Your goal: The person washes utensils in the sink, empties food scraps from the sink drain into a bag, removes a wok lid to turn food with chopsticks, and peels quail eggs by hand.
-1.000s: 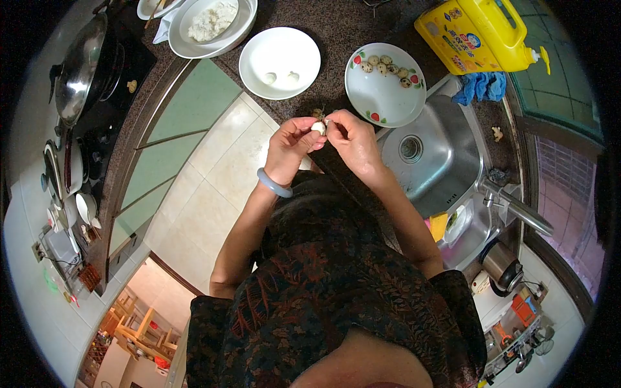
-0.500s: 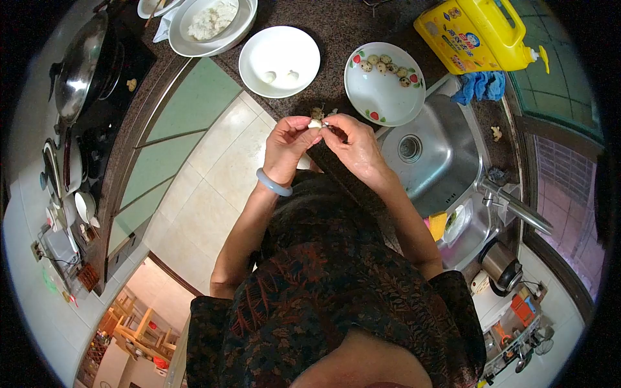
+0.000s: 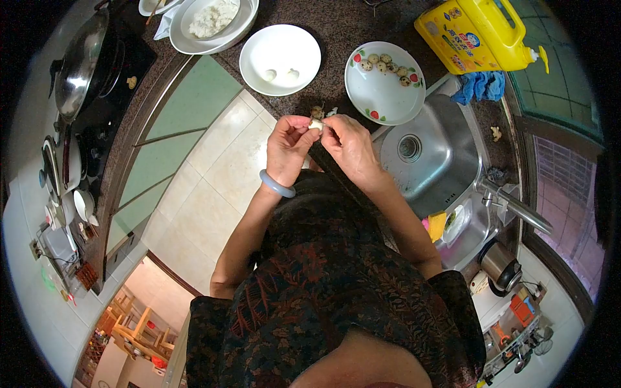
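Between the thumb and fingers of my left hand [image 3: 288, 147] is a small, partly peeled quail egg [image 3: 315, 125]. My right hand [image 3: 350, 149] is beside it, its fingertips pinched close to the egg; whether they hold a bit of shell is too small to tell. Shell pieces [image 3: 317, 112] lie on the counter just beyond my fingers. A white bowl [image 3: 279, 48] at the upper middle holds two peeled eggs. Several speckled eggs [image 3: 384, 64] rest in a flower-patterned bowl [image 3: 381, 103] to its right.
A steel sink [image 3: 440, 149] with a faucet [image 3: 517, 208] lies on the right. Behind it stand a yellow jug [image 3: 471, 39] and a blue cloth [image 3: 480, 88]. At the upper left are a bowl of white food [image 3: 212, 19] and a wok [image 3: 81, 71].
My right fingertips have drawn slightly back from the egg, and more of the egg shows in my left hand. The bowls have stayed in place.
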`<state>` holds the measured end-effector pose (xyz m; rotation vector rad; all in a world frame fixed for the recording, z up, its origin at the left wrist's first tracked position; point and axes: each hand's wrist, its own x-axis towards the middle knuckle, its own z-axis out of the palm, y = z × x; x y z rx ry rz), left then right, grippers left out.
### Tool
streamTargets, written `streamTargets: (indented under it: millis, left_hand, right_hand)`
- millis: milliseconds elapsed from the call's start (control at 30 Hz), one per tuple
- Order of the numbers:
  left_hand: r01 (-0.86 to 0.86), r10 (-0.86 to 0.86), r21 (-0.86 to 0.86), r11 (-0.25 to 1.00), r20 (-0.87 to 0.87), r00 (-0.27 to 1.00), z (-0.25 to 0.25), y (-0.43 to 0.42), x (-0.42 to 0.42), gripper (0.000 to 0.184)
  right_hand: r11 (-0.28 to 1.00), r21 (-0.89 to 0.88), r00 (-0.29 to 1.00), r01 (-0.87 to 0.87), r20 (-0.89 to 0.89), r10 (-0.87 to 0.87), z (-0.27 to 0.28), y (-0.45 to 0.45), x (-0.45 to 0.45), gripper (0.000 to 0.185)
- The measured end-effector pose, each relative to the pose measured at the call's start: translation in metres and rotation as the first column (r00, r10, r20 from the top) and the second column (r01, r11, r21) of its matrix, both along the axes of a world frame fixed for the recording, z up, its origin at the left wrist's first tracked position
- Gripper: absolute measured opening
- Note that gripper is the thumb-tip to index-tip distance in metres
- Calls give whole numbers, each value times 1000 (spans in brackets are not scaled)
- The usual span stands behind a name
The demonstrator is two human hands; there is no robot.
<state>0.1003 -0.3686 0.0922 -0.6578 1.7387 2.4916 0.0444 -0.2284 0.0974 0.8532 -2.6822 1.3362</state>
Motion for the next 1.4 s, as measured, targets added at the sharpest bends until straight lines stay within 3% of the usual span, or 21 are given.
streamTargets:
  millis: [100, 167, 300, 467, 767, 1033, 1200, 1400]
  left_hand:
    - [39, -39, -9, 999, 38, 999, 0, -3, 1, 22]
    - [35, -39, 139, 990, 26, 999, -6, -5, 2, 23]
    - [8, -27, 240, 971, 74, 997, -2, -6, 1, 23]
    - [45, -46, 26, 999, 66, 997, -8, -5, 2, 23]
    - [28, -28, -49, 998, 0, 1000, -6, -2, 0, 22]
    - [31, -30, -45, 999, 25, 999, 1, 1, -1, 21]
    - [33, -34, 10, 999, 61, 998, 2, -3, -1, 22]
    - [25, -26, -40, 999, -31, 999, -9, -2, -1, 25]
  right_hand:
    - [999, -31, 999, 15, 50, -13, 2, 0, 0, 18]
    - [997, -69, 994, 33, 106, -26, 3, 0, 0, 18]
    - [996, -74, 977, 53, 210, -36, 6, 1, 0, 17]
    - [996, -85, 966, 22, 260, 1, 14, 2, -3, 17]
    - [998, -40, 968, -47, 246, 55, 8, 6, -5, 14]
    - [1000, -30, 993, 1, 116, 2, 2, 1, -3, 14]
    - [998, -64, 987, -1, 163, 11, 2, 0, -5, 15]
    - [999, -37, 982, -12, 188, 19, 3, 0, -6, 14]
